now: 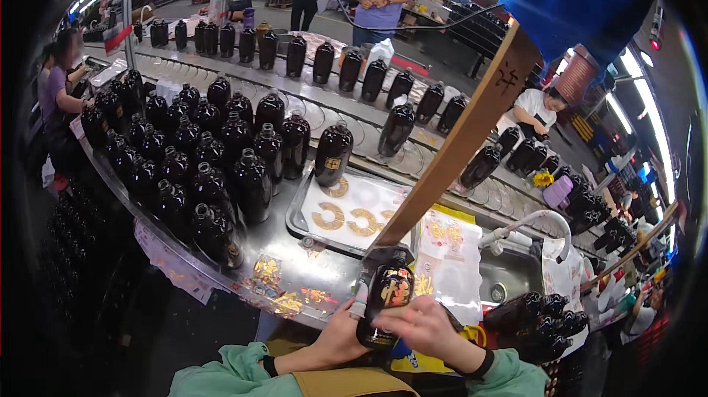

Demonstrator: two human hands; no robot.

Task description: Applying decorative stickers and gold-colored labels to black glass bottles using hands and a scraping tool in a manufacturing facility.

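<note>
I held the dark bottle (386,300) upright at the worktop's (295,249) near edge, left hand (341,339) and right hand (422,329) both clasping it.

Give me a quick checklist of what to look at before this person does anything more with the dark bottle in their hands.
1. Bottle held by both hands: ok. The left hand supports the dark bottle from the side, and the right hand lies over its lower front.
2. Gold label on the bottle's front: ok, it is in place; whether it sits straight, cannot tell.
3. Bottle top closed: cannot tell, a slanted wooden board crosses there.
4. Gold ring-shaped pieces ready on the metal tray: ok.
5. Spare gold stickers at the bench edge: ok, within view.
</note>
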